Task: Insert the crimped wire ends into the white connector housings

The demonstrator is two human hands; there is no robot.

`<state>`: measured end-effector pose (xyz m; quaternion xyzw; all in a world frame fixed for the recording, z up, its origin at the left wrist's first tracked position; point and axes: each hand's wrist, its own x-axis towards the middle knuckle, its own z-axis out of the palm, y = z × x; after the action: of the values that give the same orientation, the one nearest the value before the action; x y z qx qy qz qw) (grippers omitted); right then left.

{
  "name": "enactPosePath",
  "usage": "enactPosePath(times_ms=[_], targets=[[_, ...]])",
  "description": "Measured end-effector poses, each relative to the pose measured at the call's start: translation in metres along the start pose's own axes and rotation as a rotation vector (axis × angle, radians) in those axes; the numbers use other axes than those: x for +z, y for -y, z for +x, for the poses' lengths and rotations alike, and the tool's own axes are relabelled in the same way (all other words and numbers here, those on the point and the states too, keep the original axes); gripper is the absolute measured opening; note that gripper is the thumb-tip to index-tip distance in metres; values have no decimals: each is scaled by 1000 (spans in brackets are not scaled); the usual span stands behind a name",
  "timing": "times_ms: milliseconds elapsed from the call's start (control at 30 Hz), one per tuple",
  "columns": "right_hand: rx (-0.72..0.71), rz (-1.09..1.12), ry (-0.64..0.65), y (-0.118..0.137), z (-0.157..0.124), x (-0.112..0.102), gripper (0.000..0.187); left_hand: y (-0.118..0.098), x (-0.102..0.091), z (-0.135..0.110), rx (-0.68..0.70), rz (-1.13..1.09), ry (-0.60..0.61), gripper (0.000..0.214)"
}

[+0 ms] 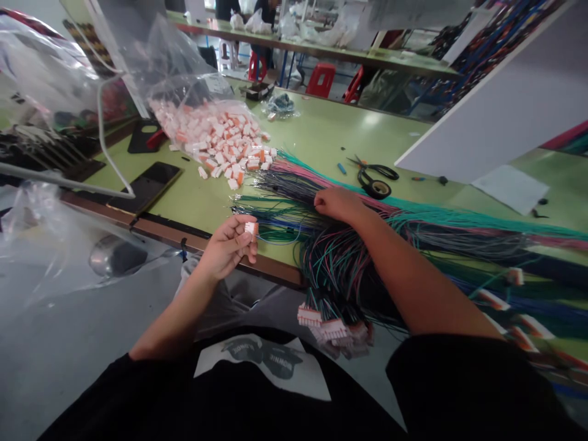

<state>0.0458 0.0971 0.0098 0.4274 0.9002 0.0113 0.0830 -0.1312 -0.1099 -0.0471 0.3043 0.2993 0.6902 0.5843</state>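
My left hand (232,246) pinches a small white and orange wire connector (251,228) between thumb and fingers, at the table's near edge. A thin pale wire loops from the connector toward the right. My right hand (337,204) is closed, with fingers curled, over the bundle of dark wires (294,185); whatever is in its fingertips is hidden. Green and blue wires (275,226) lie between my hands, their ends pointing left. Below my right forearm, a bunch of finished-looking wires (335,254) droops over the edge, with white connectors (333,327) on its ends.
A pile of white and orange connectors (229,138) spills from a clear plastic bag (174,67). Scissors (374,168) and black tape (380,188) lie beyond my right hand. A dark phone-like slab (147,185) lies left. A white panel (496,92) slants at right.
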Motion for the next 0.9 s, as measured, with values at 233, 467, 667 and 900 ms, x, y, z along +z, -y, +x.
enactPosePath(times_ms=[233,467,667,900], targets=[[121,646,-108,-21,2,-3,9,-1,0,1,-12,-3,27,33],[-80,1089,-124,29,-24,-17,9,-1,0,5,-11,-32,32,37],[-446,1033,-39,79,-56,-26,24,0,-3,5,-10,-38,26,35],[-396,905,-168,87,-59,-11,11,0,-2,5,5,-32,34,35]])
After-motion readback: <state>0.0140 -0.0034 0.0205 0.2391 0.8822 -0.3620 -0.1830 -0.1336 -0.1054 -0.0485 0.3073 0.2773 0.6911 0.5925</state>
